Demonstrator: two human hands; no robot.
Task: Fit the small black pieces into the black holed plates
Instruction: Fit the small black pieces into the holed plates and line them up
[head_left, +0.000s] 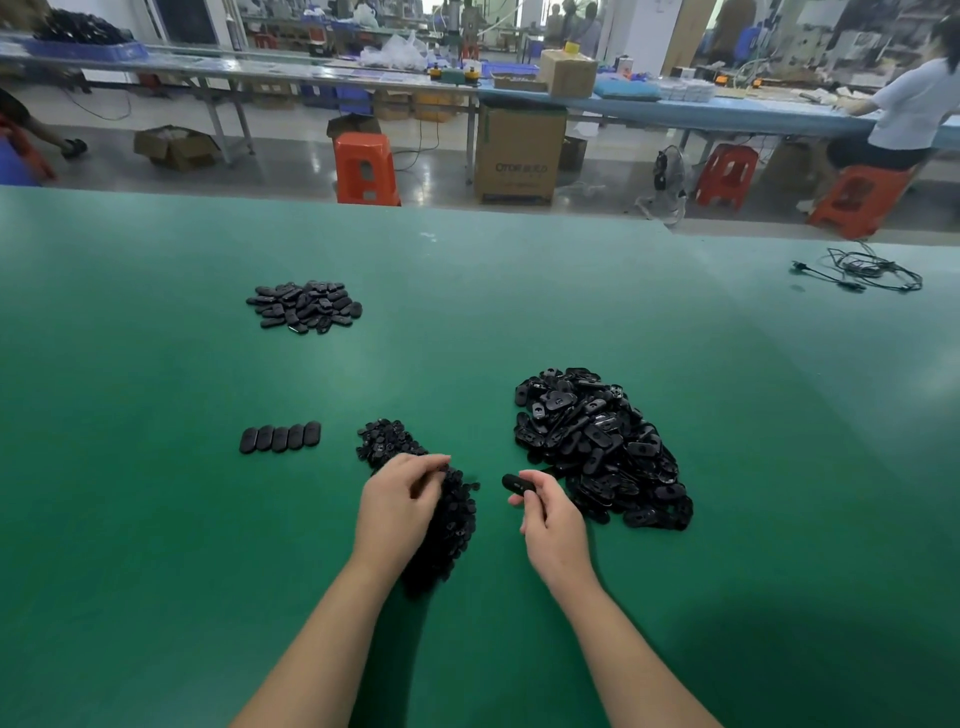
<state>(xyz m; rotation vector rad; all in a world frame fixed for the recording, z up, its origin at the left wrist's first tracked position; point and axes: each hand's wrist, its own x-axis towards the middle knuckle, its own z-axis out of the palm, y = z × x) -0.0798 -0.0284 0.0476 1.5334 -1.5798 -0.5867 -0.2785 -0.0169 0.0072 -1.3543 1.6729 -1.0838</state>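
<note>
Right grip (545, 512) pinches one holed plate (519, 485) — left grip (402, 501) curls into the small pieces (441, 519).
Plate pile (597, 447) just right on the green tabletop (156, 519).

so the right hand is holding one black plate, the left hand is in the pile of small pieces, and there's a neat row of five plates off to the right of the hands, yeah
Nearly. The neat row of five plates lies to the left of the hands, not the right, as the head view shows. The rest holds: the right hand holds one black plate, and the left hand is in the pile of small pieces.
</note>
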